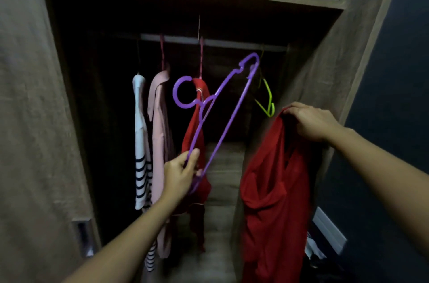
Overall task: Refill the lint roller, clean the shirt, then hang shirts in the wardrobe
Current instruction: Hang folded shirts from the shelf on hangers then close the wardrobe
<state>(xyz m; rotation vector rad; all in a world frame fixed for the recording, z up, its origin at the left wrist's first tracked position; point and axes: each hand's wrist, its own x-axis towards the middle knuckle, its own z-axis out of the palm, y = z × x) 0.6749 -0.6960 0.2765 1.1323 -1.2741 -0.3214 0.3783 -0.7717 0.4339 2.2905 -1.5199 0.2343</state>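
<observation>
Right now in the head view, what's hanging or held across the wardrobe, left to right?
striped shirt → pink shirt → purple hanger, held by the left hand → yellow-green hanger on the rail → red shirt, held by the right hand.

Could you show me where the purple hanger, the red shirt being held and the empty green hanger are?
purple hanger [226, 106], head view, on its long bar.
red shirt [276, 180], head view, mid fabric.
green hanger [267, 92], head view, on its sloping arm.
</observation>
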